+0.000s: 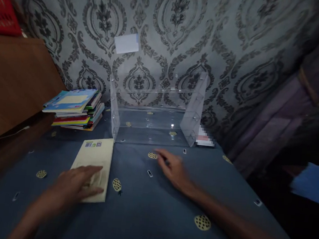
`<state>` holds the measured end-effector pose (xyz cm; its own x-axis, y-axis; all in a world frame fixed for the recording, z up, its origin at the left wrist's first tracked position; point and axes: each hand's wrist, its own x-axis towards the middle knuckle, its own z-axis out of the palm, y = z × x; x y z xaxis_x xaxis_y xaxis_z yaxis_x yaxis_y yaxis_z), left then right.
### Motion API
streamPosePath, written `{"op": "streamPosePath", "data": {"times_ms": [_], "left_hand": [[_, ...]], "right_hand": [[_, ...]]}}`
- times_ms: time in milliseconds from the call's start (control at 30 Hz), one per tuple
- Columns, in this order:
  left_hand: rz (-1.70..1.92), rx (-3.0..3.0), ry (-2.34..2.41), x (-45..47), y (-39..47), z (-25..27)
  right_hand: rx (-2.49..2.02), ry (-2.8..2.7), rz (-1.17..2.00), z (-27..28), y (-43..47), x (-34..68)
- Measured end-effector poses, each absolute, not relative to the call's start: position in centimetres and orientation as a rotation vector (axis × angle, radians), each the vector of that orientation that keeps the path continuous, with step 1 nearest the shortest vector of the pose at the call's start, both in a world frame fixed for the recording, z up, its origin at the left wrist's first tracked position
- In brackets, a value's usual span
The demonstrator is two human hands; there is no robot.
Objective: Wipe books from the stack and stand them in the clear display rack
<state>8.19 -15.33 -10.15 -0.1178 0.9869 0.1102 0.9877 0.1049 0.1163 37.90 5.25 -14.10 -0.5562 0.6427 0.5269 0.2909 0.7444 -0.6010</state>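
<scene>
A cream-coloured book [94,153] lies on the table, with small printed marks near its top edge. My left hand [71,184] rests over its lower part, fingers spread and slightly blurred. Nothing is held in that hand. To the right of the book, my right hand [174,169] hovers at or just above the patterned cloth, thumb and index finger apart, the other fingers loosely curled. I see nothing in it. Beyond both hands stands a clear plastic rack [193,113] with see-through shelves.
A stack of books [74,101] sits at the back left, beside a wooden cabinet [12,81] with a red basket [3,8] on top. The blue tablecloth [143,216] ends at the right, near a purple curtain [278,128]. Patterned wallpaper closes off the back.
</scene>
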Motion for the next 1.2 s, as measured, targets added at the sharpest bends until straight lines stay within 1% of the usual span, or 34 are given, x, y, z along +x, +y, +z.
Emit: {"op": "streamPosePath", "data": {"times_ms": [67, 167, 267, 367, 467, 700, 900, 1100, 1200], "left_hand": [[-0.257, -2.068, -2.448, 7.6, -12.5, -8.8], [-0.435, -1.902, -2.451, 7.0, -7.8, -8.9], [-0.552, -1.94, -2.432, 6.6, -4.3, -10.4], [-0.596, -2.01, -2.448, 6.3, -2.4, -11.4], [-0.546, -1.942, -2.478, 6.2, -1.6, -11.5], [-0.366, -1.88, -2.492, 5.9, -0.7, -11.5], [-0.309, -1.815, -2.51, 6.2, -0.4, -11.7], [-0.461, -1.948, -2.486, 5.8, -0.6, -11.4], [-0.638, -2.096, -2.437, 4.0, -1.3, -11.3]], "right_hand": [[-0.841, -1.959, 0.546, -14.0, 6.6, 39.7], [-0.959, -1.708, 0.399, -14.3, 9.1, 41.8], [-1.062, -1.666, 0.296, -15.1, 10.9, 43.0], [-1.077, -1.713, 0.214, -15.6, 11.6, 43.2], [-1.083, -1.727, 0.199, -15.9, 11.7, 43.1], [-1.111, -1.698, 0.396, -16.9, 12.6, 43.1], [-1.107, -1.669, 0.418, -17.7, 13.2, 43.2], [-1.121, -1.725, 0.424, -17.0, 12.8, 43.5], [-1.148, -1.731, 0.249, -15.7, 11.3, 43.1]]}}
